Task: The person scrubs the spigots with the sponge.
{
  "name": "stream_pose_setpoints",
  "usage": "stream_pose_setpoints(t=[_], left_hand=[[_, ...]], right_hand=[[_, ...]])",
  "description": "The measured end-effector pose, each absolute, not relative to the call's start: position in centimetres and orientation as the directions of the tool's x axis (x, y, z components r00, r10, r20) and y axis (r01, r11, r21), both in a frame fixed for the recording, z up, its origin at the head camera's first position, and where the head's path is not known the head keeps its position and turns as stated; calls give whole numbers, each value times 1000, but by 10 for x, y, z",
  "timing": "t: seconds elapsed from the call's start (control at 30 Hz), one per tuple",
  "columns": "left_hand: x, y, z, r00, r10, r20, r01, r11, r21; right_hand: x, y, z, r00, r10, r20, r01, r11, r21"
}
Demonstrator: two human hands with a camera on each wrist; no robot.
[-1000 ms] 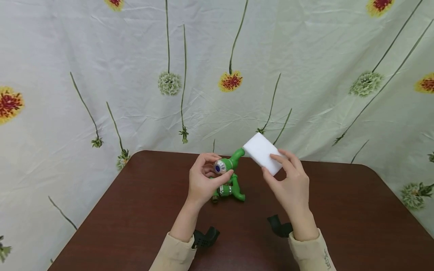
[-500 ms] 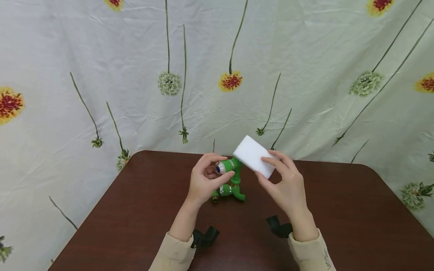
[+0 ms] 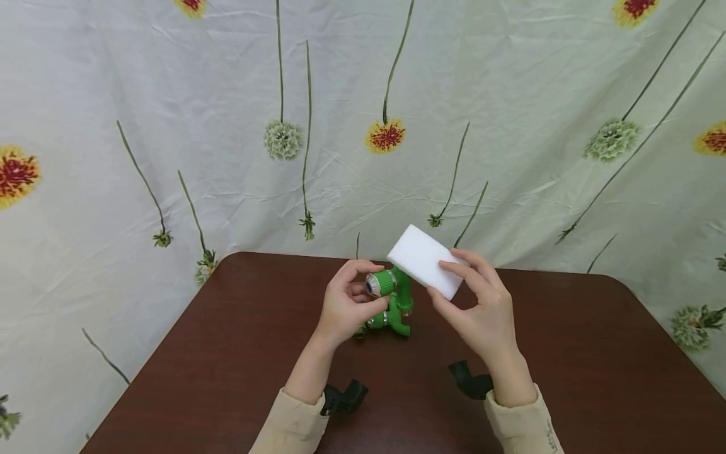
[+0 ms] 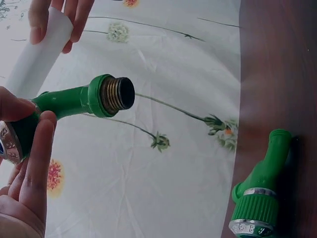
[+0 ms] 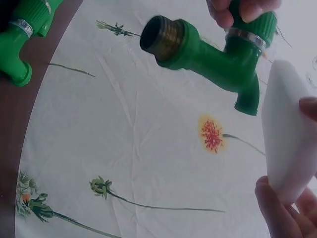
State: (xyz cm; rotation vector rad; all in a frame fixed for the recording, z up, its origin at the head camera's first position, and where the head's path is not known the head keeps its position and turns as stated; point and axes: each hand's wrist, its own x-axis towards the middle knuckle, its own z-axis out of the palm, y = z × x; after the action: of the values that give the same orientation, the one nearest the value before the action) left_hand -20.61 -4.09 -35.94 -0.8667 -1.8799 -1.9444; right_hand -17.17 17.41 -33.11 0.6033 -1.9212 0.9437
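Above the table, my left hand (image 3: 339, 309) grips a green plastic water tap (image 3: 383, 284) by its ribbed, silver-ringed knob. The tap's threaded brass-coloured inlet (image 4: 118, 93) sticks out free in the left wrist view. My right hand (image 3: 486, 306) pinches a white rectangular sponge (image 3: 425, 260) between thumb and fingers. In the head view the sponge overlaps the tap's far end; from the right wrist, the sponge's long edge stands close beside the tap's spout (image 5: 246, 99). A second green tap (image 4: 260, 198) lies on the table beneath the held one, partly hidden by it in the head view.
The dark brown table (image 3: 238, 353) has rounded far corners. Behind it hangs a pale cloth (image 3: 227, 126) printed with flowers. A black bent piece (image 3: 346, 398) shows at the left wrist, and another black piece (image 3: 469, 382) at the right.
My right hand has brought the sponge leftward, over the tap's end. The tap has turned in my left hand, so the end that pointed up right now points down. The lying tap stays put.
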Motion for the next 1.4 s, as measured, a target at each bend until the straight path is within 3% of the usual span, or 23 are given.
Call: stream_pose_setpoints(t=[0.23, 0.4, 0.53, 0.73, 0.83, 1.03, 1.13, 1.4], left_hand=[[-205, -42, -358, -799, 153, 581, 584, -28, 811], [-203, -41, -355, -835, 154, 528, 532, -22, 847], [-194, -41, -344, -841, 157, 518, 522, -19, 853], [-186, -42, -333, -813, 155, 561, 567, -5, 823], [-186, -42, -333, -798, 153, 582, 588, -7, 809], [-187, -42, -333, -793, 159, 589, 594, -19, 804], [-187, -41, -333, -795, 154, 587, 591, -18, 806], [-186, -42, -332, -808, 136, 573, 580, 16, 814]], right_hand=[[-170, 170, -332, -525, -139, 840, -699, 634, -332], [-172, 175, -333, -529, 7, 849, -579, 729, -366], [-172, 177, -331, -504, 105, 857, -559, 717, -416], [-168, 174, -330, -550, -57, 833, -667, 630, -397], [-167, 174, -330, -579, -112, 808, -659, 648, -383], [-167, 182, -329, -605, 63, 794, -494, 752, -436], [-167, 184, -327, -591, 108, 800, -495, 734, -465], [-163, 178, -325, -534, -183, 825, -737, 579, -349]])
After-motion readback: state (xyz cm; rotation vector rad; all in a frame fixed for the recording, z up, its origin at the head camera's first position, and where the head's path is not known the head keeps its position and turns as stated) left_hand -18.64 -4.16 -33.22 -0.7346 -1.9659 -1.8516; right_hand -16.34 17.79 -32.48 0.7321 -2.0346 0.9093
